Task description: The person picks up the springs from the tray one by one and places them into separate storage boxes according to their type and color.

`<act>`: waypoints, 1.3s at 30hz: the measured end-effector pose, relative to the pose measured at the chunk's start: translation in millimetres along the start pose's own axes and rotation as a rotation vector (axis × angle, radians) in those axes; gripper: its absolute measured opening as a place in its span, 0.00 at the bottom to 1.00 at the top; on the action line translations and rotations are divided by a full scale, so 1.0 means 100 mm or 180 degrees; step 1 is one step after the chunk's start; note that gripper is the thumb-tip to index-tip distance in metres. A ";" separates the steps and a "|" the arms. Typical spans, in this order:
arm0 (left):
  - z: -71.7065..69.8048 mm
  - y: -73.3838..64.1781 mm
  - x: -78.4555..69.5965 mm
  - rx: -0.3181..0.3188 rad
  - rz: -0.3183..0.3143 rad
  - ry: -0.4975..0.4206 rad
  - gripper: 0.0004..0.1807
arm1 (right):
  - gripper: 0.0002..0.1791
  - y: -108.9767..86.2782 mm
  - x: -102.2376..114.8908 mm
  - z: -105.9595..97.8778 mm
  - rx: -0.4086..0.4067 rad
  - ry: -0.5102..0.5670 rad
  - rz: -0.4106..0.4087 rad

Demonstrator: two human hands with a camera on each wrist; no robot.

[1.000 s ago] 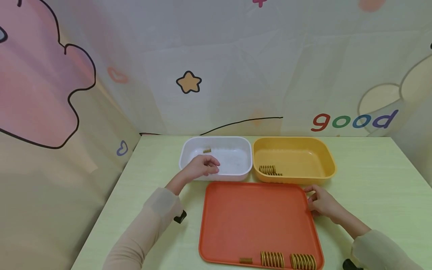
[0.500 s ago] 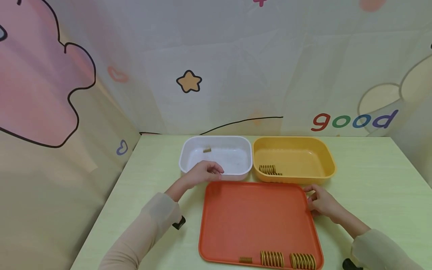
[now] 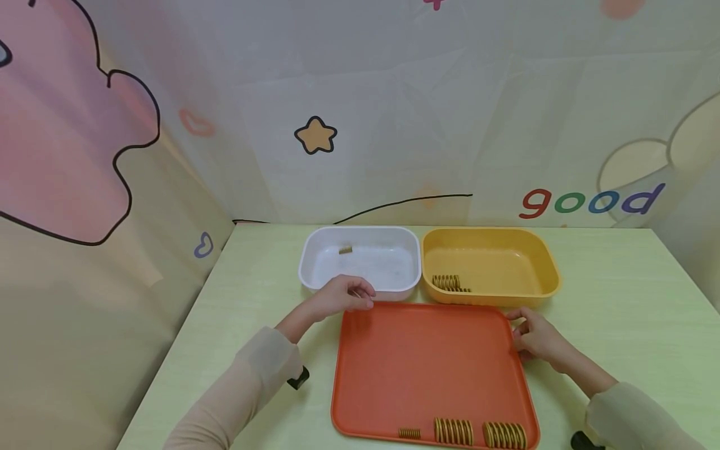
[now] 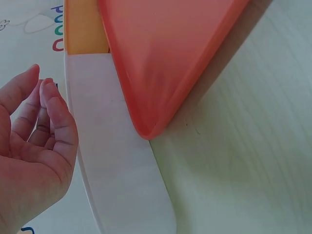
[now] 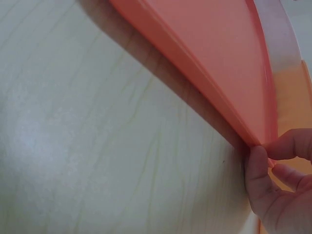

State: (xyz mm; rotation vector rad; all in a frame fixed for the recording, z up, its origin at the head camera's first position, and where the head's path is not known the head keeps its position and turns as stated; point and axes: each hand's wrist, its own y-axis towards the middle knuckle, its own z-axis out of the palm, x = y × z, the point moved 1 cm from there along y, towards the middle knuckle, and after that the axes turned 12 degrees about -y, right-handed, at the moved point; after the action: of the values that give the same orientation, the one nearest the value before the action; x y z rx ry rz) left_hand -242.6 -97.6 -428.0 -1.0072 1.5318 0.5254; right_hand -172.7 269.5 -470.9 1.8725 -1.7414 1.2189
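Observation:
In the head view, an orange tray lies in front of me. A small coil spring, a larger spring and another large spring line its near edge. My right hand pinches the tray's far right corner, thumb against fingers in the right wrist view. My left hand hovers by the far left corner, at the front rim of a white bin. Its fingers are loosely curved, and the left wrist view shows nothing held and the hand apart from the tray. One small spring sits in the white bin.
A yellow bin stands against the right of the white one, with several springs at its left front. Both bins stand behind the tray on a pale green table. A printed cloth hangs behind.
My left hand has come back from over the white bin, toward me and slightly right, to the tray's far left corner. The right hand, the tray and the springs have stayed put.

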 end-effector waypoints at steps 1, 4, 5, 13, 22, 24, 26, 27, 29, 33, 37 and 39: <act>0.01 0.00 0.00 0.0003 0.0006 -0.0001 0.11 | 0.27 0.00 0.00 0.00 0.0001 0.0003 -0.0002; 0.03 -0.01 0.02 0.0027 0.0001 -0.0014 0.12 | 0.26 0.00 -0.01 0.00 0.0001 0.0004 -0.0009; 0.03 -0.01 0.03 0.0036 -0.0004 -0.0015 0.13 | 0.26 0.00 -0.01 0.00 -0.0001 -0.0001 -0.0017; 0.10 -0.10 -0.02 0.0111 0.0009 0.0019 0.14 | 0.26 0.00 -0.02 0.00 -0.0015 -0.0021 -0.0011; 0.20 -0.15 0.01 0.0159 0.0064 0.0152 0.12 | 0.26 0.00 -0.01 0.01 -0.0022 -0.0005 -0.0046; 0.21 -0.12 0.08 0.0162 0.0111 0.0188 0.12 | 0.26 0.00 0.00 0.01 -0.0024 0.0003 -0.0044; 0.22 -0.10 0.13 0.0181 0.0158 0.0200 0.12 | 0.26 -0.01 0.00 0.01 -0.0026 0.0010 -0.0037; 0.22 -0.09 0.15 0.0194 0.0174 0.0210 0.11 | 0.26 -0.01 0.00 0.01 -0.0026 0.0012 -0.0032; 0.24 -0.08 0.17 0.0221 0.0209 0.0202 0.11 | 0.26 -0.01 0.01 0.00 -0.0027 0.0014 -0.0023; 0.26 -0.08 0.18 0.0261 0.0199 0.0238 0.12 | 0.27 -0.02 0.01 0.00 -0.0020 0.0028 -0.0016; 0.29 -0.08 0.21 0.0296 0.0201 0.0286 0.11 | 0.27 -0.01 0.01 0.01 -0.0017 0.0030 -0.0020; 0.31 -0.09 0.21 0.0305 0.0191 0.0332 0.11 | 0.27 -0.01 0.00 0.01 -0.0015 0.0028 -0.0022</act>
State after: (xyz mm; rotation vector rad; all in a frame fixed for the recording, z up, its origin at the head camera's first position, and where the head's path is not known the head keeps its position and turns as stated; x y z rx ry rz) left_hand -217.3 -84.2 -453.5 -0.9294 1.6683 0.4427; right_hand -171.6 269.0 -470.7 1.8664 -1.7304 1.2175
